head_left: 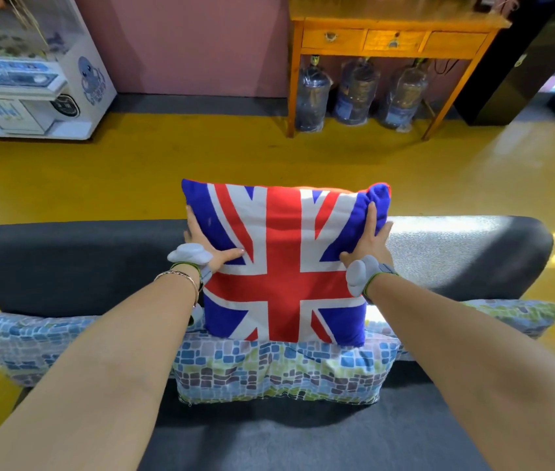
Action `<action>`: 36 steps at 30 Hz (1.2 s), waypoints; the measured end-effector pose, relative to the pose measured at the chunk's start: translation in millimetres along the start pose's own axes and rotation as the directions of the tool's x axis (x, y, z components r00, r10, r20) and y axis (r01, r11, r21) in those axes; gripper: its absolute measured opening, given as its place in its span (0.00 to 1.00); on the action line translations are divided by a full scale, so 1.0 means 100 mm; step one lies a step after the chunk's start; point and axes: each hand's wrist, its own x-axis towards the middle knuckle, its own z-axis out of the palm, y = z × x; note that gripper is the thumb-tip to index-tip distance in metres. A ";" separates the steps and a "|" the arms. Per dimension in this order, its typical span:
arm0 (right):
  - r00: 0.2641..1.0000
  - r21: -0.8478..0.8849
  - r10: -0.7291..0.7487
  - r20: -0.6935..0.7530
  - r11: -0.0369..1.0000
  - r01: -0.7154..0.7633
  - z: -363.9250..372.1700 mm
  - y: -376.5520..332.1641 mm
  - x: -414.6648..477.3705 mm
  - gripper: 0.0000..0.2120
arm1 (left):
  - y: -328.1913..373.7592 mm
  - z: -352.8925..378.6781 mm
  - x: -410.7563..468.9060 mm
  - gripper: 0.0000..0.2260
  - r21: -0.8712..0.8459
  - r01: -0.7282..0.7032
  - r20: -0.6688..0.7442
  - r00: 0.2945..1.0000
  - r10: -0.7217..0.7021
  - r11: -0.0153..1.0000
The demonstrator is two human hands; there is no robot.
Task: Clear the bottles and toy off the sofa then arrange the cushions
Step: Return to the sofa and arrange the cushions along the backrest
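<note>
A Union Jack cushion (282, 263) stands upright against the grey sofa's backrest (75, 263), its lower edge on a mosaic-patterned cushion (276, 372). My left hand (206, 244) grips the flag cushion's left edge, thumb on the front and fingers behind. My right hand (369, 237) grips its right edge the same way. Two more mosaic cushions lean at the far left (28, 345) and far right (514, 316) of the sofa. No bottles or toy are visible on the sofa seat (303, 436).
Behind the sofa lies a yellow floor (133, 171). A wooden console table (395, 32) stands at the back with three large water jugs (357, 93) beneath it. A white claw machine (31, 73) stands at the back left.
</note>
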 end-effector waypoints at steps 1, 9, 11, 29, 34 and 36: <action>1.000 0.009 0.011 0.010 1.000 -0.012 0.04 0.03 0.00 0.51 | 0.02 0.02 -0.01 0.60 -0.055 -0.045 -0.004 0.999 0.045 0.997; 0.990 0.021 -0.015 0.138 1.000 0.012 0.22 0.11 0.01 0.45 | 0.33 0.08 -0.16 0.47 0.188 -0.080 -0.006 0.997 0.082 0.979; 0.986 -0.030 -0.060 0.155 0.997 0.066 0.27 0.08 -0.04 0.44 | 0.27 0.09 -0.19 0.46 0.166 0.012 -0.013 1.000 -0.010 0.986; 0.979 -0.227 -0.050 0.197 0.969 0.095 0.33 0.11 -0.21 0.41 | 0.29 0.36 -0.10 0.34 0.116 0.181 -0.271 0.952 -0.144 0.977; 0.985 -0.258 -0.037 0.168 0.963 0.080 0.32 0.13 -0.30 0.40 | 0.27 0.21 -0.16 0.39 0.184 0.159 -0.076 0.986 -0.148 0.970; 0.988 -0.262 -0.047 0.148 0.961 0.085 0.30 0.13 -0.36 0.40 | 0.29 0.15 -0.23 0.36 0.172 0.135 -0.093 0.988 -0.121 0.976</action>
